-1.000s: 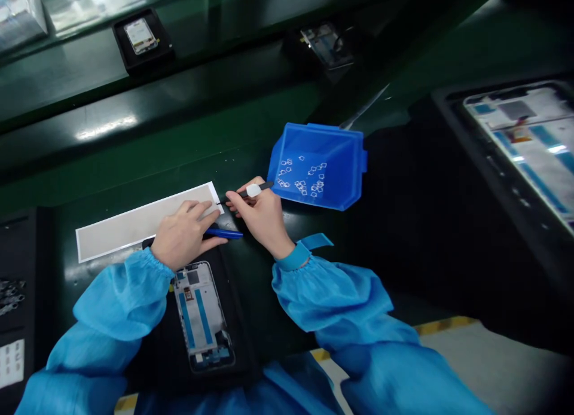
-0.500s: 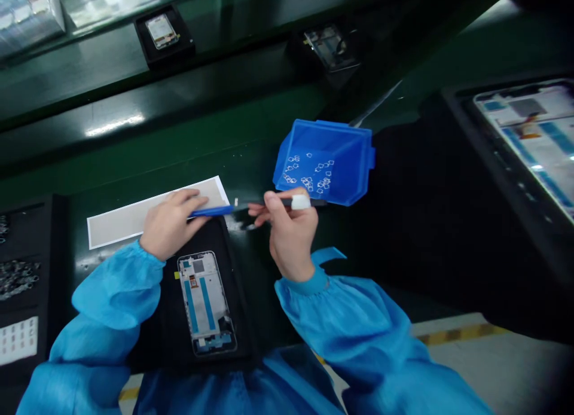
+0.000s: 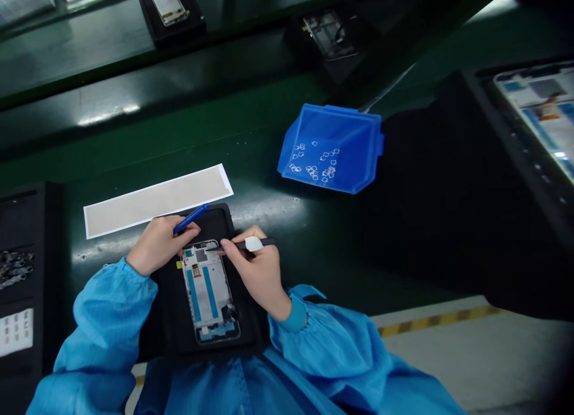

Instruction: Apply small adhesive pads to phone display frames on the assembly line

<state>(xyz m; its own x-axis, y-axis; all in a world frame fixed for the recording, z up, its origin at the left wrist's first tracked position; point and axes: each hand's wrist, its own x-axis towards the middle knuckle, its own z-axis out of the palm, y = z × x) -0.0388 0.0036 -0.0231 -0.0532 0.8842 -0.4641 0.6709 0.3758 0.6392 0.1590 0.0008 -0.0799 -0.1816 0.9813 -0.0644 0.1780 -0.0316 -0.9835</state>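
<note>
My left hand (image 3: 155,244) is closed around a slim blue stick-like tool (image 3: 192,218), whose tip points up and right. That hand rests at the upper left of an open phone body (image 3: 210,295). The phone has a pale metal back with blue strips and lies in a black foam tray (image 3: 244,319). In my right hand (image 3: 262,271) is a pair of dark tweezers (image 3: 269,241) with a white wrap on it. Its tip reaches over the phone's upper end, by a grey square; whether it grips anything there is too small to tell.
A beige strip with a white border (image 3: 156,200) lies behind the tray. Right of it stands a blue bin (image 3: 354,143) with several small white frames inside. A black parts box (image 3: 49,271) is at left. Other phones in trays (image 3: 170,7) sit farther back and at right.
Both hands have come down from the beige strip to the phone's upper end. The tweezers' tip now lies over the phone, and the blue tool has tilted upward.
</note>
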